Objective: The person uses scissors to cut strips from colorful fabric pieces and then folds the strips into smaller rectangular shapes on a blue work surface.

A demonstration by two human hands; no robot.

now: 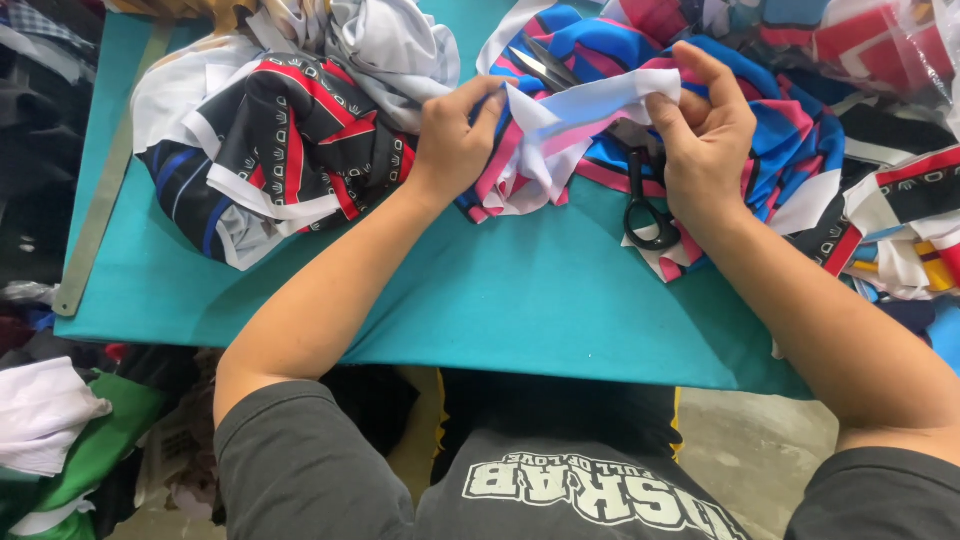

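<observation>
Left hand [455, 140] and right hand [705, 140] each pinch an end of a white-pink fabric strip [575, 125] held over the teal counter [520, 300]; scissors [640, 200] lie unused beneath, so the strip looks uncut, piles unsorted.

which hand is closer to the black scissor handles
Right. The right hand sits just above the scissors' black handles, almost touching them. The left hand is farther off to their left, pinching the white fabric strip.

A garment workshop: fabric piles [290, 150], scissors [640, 200] and a teal cutting table [520, 300].
</observation>
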